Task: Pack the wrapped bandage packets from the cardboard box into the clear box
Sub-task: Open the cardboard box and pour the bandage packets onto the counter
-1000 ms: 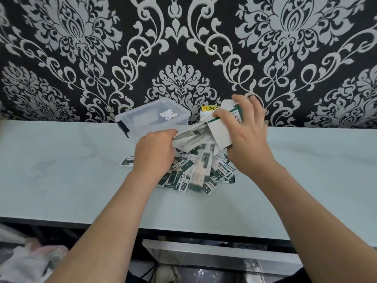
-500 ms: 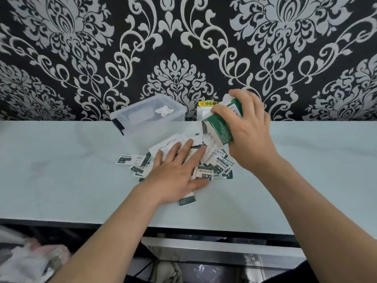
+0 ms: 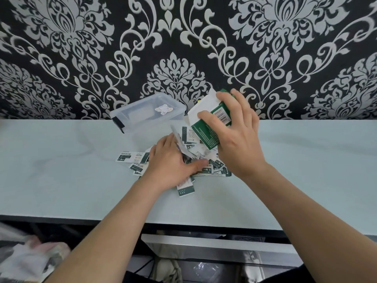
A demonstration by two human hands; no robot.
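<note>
On the tabletop (image 3: 61, 170), left hand (image 3: 169, 160), flat just before, now curls round packets (image 3: 217, 165) for clear box (image 3: 142, 113); right hand (image 3: 238, 139) grips cardboard box (image 3: 206, 133).

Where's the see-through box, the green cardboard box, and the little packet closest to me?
clear box (image 3: 140, 114): head view, on its top.
cardboard box (image 3: 206, 132): head view, on its green side.
nearest packet (image 3: 185, 189): head view, on its middle.

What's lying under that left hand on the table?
A loose pile of wrapped bandage packets spreads out from under the left hand on the pale table. The hand covers the pile's middle, so how many lie beneath it cannot be seen.
</note>
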